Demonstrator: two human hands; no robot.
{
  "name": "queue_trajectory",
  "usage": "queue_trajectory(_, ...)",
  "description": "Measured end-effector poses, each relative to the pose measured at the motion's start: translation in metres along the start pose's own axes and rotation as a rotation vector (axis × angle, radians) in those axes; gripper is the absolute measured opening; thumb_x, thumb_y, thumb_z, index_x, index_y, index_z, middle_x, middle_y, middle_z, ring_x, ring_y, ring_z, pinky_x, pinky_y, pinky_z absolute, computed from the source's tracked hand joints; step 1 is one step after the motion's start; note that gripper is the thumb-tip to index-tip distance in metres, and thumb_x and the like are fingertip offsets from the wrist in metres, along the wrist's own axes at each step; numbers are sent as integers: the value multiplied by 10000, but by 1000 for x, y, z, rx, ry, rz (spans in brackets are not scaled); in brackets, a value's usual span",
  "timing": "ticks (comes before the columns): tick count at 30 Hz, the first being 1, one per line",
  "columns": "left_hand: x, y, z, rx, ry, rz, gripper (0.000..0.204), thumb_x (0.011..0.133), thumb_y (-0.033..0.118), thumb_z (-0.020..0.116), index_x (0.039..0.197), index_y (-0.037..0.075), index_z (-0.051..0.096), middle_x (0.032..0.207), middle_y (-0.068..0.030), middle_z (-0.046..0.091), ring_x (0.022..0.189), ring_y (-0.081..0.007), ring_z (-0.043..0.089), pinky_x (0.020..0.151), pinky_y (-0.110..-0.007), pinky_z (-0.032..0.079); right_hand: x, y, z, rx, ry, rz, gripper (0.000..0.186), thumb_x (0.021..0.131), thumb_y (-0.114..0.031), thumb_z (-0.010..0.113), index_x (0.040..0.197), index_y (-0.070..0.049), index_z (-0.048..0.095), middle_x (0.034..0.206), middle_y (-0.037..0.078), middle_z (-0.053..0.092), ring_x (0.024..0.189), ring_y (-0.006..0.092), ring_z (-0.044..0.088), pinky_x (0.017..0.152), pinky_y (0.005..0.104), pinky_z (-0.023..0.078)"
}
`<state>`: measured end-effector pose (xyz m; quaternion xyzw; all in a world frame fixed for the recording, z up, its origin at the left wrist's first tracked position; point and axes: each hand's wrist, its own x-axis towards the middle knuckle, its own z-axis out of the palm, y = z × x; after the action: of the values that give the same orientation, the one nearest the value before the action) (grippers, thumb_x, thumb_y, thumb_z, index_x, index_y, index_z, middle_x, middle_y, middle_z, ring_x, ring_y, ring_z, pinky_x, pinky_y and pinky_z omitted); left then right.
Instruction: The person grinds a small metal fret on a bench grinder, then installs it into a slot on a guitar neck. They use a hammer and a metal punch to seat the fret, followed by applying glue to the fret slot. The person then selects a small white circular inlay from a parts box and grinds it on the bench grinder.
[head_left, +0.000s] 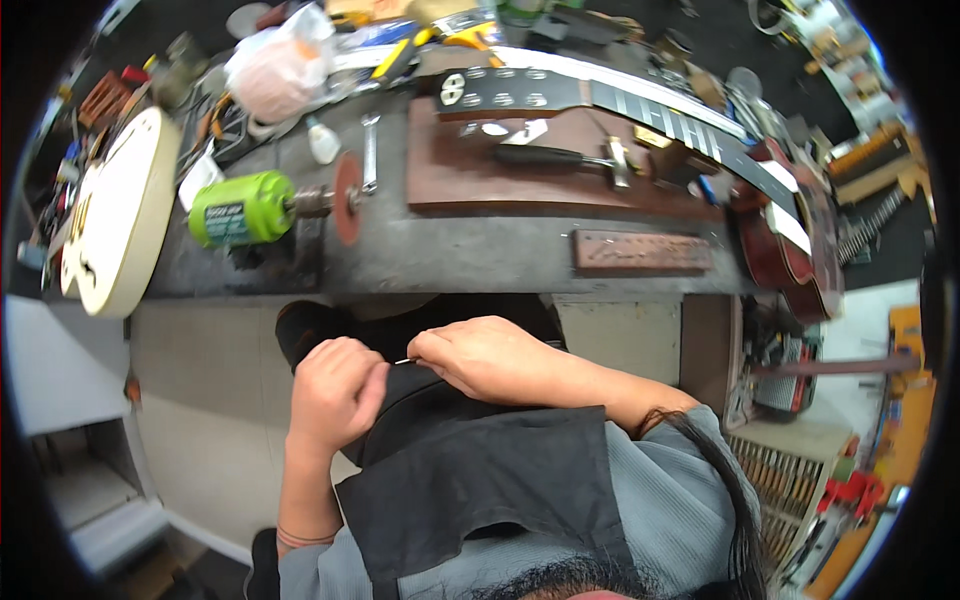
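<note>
Both of my hands are in front of my dark apron (490, 470), just below the bench's front edge. My right hand (480, 358) is closed in a pinch around a thin, short metal piece (403, 361), whose shiny tip sticks out toward the left; it is too small to name. Close to that tip is my left hand (340, 392), fingers curled and thumb against them. Whatever lies inside its fingers is hidden. On the bench above them, a guitar neck (640, 105) with a black headstock lies over a brown board (430, 170). A hammer (560, 157) rests on that board.
A green bench motor (240, 208) with a reddish disc (347, 198) stands at left, near a wrench (371, 155) and small white bottle (322, 141). A cream guitar body (125, 210) leans far left. A brown block (640, 251) lies near the bench edge, left of a red-brown guitar body (770, 255).
</note>
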<state>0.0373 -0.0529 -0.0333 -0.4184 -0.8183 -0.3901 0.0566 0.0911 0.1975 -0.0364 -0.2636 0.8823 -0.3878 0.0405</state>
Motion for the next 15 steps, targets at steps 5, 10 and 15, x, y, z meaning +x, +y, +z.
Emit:
queue_trajectory(5, 2, 19, 34, -750, 80, -479, 40, 1009, -10, 681, 977, -26, 698, 901, -82, 710, 812, -179, 692, 743, -330, 547, -35, -16, -3, 17, 266, 146, 160, 1050, -145, 693, 1117, -27, 608, 937, 150, 784, 853, 369, 778, 706, 448, 615)
queue_trajectory(10, 26, 41, 76, -1429, -90, -667, 100, 1088, 82, 651, 1150, 9, 679, 1051, -71, 704, 977, -168, 709, 918, -335, 577, -59, -32, 2, 112, 521, 290, 223, 1073, -192, 682, 1017, -30, 539, 842, 158, 755, 790, 397, 753, 647, 470, 581)
queue_trajectory(15, 62, 55, 89, -1562, -119, -539, 65, 1095, 82, 659, 1116, 21, 669, 1078, -95, 678, 973, -165, 660, 876, -333, 565, -77, -40, -29, -5, 585, 263, 306, 999, -210, 787, 1143, -32, 584, 927, 125, 764, 819, 344, 763, 696, 444, 596)
